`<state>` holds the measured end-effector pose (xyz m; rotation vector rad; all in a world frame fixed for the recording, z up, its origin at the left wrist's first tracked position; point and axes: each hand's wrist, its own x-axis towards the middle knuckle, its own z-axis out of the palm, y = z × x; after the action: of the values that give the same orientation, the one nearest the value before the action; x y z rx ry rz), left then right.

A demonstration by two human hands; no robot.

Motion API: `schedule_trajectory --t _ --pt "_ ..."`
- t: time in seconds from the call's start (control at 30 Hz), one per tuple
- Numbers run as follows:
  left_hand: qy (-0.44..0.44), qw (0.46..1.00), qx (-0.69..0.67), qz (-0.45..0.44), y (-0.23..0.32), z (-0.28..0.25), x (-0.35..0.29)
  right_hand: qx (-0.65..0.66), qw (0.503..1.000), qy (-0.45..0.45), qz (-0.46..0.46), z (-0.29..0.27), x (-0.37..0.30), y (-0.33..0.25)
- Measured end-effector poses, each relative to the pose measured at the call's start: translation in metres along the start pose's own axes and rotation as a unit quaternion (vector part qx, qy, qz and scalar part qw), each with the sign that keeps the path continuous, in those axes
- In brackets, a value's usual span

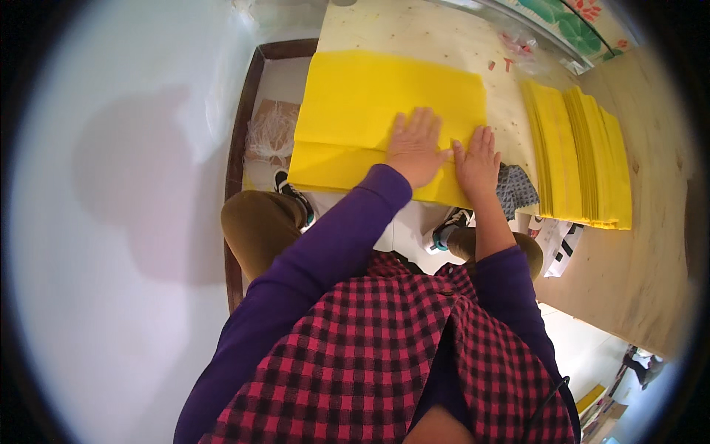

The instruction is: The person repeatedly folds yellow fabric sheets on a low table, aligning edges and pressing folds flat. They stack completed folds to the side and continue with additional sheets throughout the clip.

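Note:
A large yellow sheet (370, 96), cloth-like or papery, lies on the pale wooden table in front of me. A crease runs across it, and its near strip reaches over the table's front edge. My left hand (416, 148) rests flat on the sheet right of its middle, fingers spread and pointing away from me. Beside it, my right hand (479, 164) lies palm down along the sheet's right edge, thumb out toward the left hand. Neither hand grips anything. Next to the right wrist hangs a grey patterned cloth (515, 191) at the table edge.
Folded yellow sheets (580, 155) stand in stacks on the right of the table (392, 29). Clear plastic and small red scraps (507, 65) lie farther back. A white wall (126, 222) closes off the left. White stringy material (272, 135) sits below, left of the table.

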<state>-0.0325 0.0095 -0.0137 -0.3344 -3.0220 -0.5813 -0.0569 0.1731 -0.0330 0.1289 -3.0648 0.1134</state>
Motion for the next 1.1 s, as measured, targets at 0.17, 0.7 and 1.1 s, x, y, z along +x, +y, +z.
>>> schedule_trajectory --t 0.17,0.7,1.1 --pt "0.062 0.99 0.062 -0.106 -0.068 -0.005 -0.028 0.01 1.0 0.005 -0.005 0.002 0.001 0.001" --pt "0.083 0.971 0.087 -0.207 -0.121 -0.028 -0.053 0.054 0.989 -0.005 -0.135 -0.024 0.007 -0.074" --pt "0.08 0.973 0.078 -0.204 -0.124 -0.027 -0.053 0.053 0.99 -0.066 -0.11 -0.014 -0.022 -0.052"
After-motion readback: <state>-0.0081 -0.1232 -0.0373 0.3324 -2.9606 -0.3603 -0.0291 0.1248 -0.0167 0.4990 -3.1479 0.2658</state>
